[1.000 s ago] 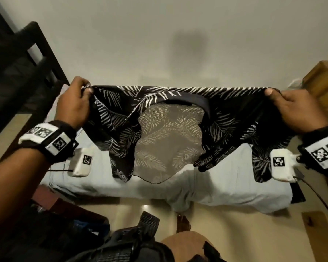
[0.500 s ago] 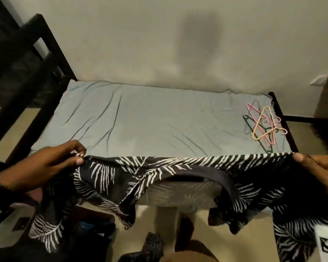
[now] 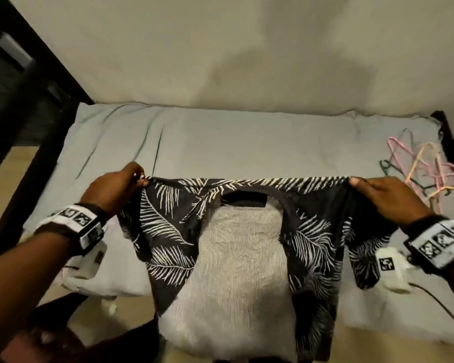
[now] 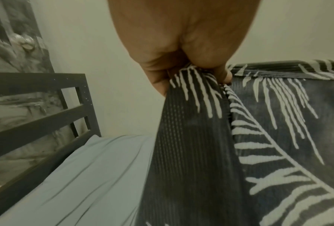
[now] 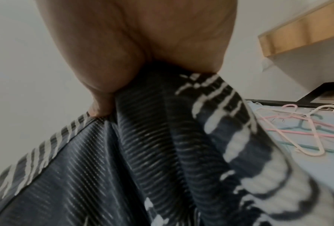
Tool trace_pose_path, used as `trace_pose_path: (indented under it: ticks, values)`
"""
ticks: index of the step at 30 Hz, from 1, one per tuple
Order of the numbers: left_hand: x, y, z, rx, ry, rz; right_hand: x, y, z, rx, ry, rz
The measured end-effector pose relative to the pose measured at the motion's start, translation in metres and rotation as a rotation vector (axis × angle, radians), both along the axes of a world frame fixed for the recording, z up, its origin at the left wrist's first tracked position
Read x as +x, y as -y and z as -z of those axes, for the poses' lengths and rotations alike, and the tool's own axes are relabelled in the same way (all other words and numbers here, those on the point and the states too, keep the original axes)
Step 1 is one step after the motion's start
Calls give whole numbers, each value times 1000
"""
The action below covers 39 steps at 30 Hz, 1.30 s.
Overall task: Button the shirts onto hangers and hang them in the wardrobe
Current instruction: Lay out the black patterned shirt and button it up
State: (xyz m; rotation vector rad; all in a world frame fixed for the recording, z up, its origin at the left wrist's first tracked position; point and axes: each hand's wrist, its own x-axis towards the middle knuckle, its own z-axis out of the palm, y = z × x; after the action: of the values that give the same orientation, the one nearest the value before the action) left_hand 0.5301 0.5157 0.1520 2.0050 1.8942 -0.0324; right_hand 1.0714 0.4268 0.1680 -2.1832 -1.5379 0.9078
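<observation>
A black shirt (image 3: 168,231) with a white fern-leaf print hangs stretched between my two hands above the near edge of the bed. It is open at the front and shows its pale inside (image 3: 233,271) and the collar. My left hand (image 3: 139,179) pinches the left shoulder; the shirt (image 4: 200,137) drops from the curled fingers (image 4: 181,73). My right hand (image 3: 357,182) pinches the right shoulder, where the shirt (image 5: 162,145) bunches under the thumb and fingers (image 5: 104,91). A heap of wire hangers (image 3: 427,176), pink, cream and green, lies on the bed's far right; the hangers (image 5: 307,130) also show beside the right wrist.
The bed (image 3: 247,142) with a light grey sheet runs along a pale wall. A dark slatted bed frame (image 4: 46,110) stands at the left end, a black frame post (image 3: 446,137) at the right. A wooden box (image 5: 301,27) hangs on the wall at right.
The shirt first dropped low in view, then both hands lifted it and carried it forward over the bed's near edge. The grips on both shoulders are unchanged.
</observation>
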Motion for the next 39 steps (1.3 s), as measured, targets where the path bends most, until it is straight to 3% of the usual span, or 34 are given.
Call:
trace_pose_path:
  ticks: [5, 9, 14, 17, 20, 23, 26, 28, 31, 33, 35, 39]
  values:
    - [26, -131, 111, -18, -72, -11, 14, -141, 99, -133, 163, -67]
    - [36, -221, 210, -68, -167, 108, 15, -241, 190, -189, 300, -99]
    - [43, -307, 301, -39, -167, 136, 16, -329, 270, -182, 397, -88]
    - [44, -334, 344, -58, -71, 68, 30, -364, 322, -216, 501, -130]
    - [28, -333, 365, -76, 179, -39, 57, -380, 373, -163, 532, -103]
    - [-18, -309, 368, -80, 447, -213, -18, -363, 374, 95, 523, 63]
    - [-64, -272, 373, -247, 381, -168, -136, -334, 354, 128, 277, 34]
    - [-81, -252, 390, -346, 314, -137, -187, -321, 369, 58, 81, -62]
    - [-79, -235, 405, -401, 427, -124, -236, -323, 404, -71, -70, -208]
    - [-76, -236, 407, -375, 512, -110, -254, -330, 418, -121, -81, -241]
    - [-87, -243, 402, -294, 446, -128, -257, -340, 428, -140, -37, -184]
    - [-129, -262, 384, -83, 273, -329, -248, -352, 433, -151, 21, -76]
